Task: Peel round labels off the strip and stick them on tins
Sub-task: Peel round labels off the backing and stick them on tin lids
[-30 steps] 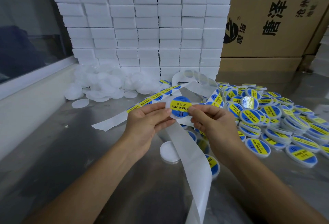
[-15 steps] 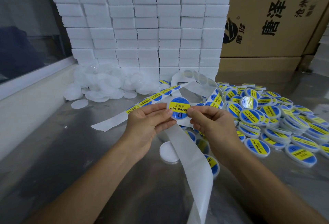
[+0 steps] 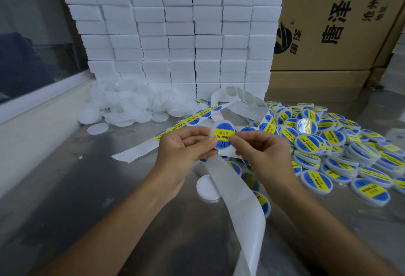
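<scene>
Both hands hold one small round white tin w/ a blue-and-yellow round label [image 3: 223,135] up above the grey metal bench [image 3: 92,199], centre of view, face toward the camera. Left hand [image 3: 182,144] pinches its left edge, thumb and fingers curled in a narrow grip; right hand [image 3: 260,148] pinches the right edge the same way. The label's yellow band runs roughly left-right, slightly tilted, and the text reads upside down: "SOLDERING PASTE" plus Chinese characters, w/ a "II" mark on the blue part below.

The long white backing strip [image 3: 236,192] passes under the hands and trails down toward the bottom edge; its other stretch, w/ unpeeled blue-yellow labels [image 3: 192,120], runs away behind the left hand toward the back, and a loop of it [image 3: 238,98] arches up near the stack.

To the right lies a big heap of labelled round tins [image 3: 341,150], same print, overlapping each other. One unlabelled white round tin [image 3: 207,187] sits on the bench just below the hands, partly covered by the strip. Back left: pile of loose translucent white round lids [image 3: 127,104]. Behind it a wall of stacked white foam blocks [image 3: 175,32]. Back right: brown cardboard cartons [image 3: 337,19] w/ black Chinese print "唐泽" and a round logo. Left side: pale ledge under a glass pane [image 3: 32,41].
</scene>
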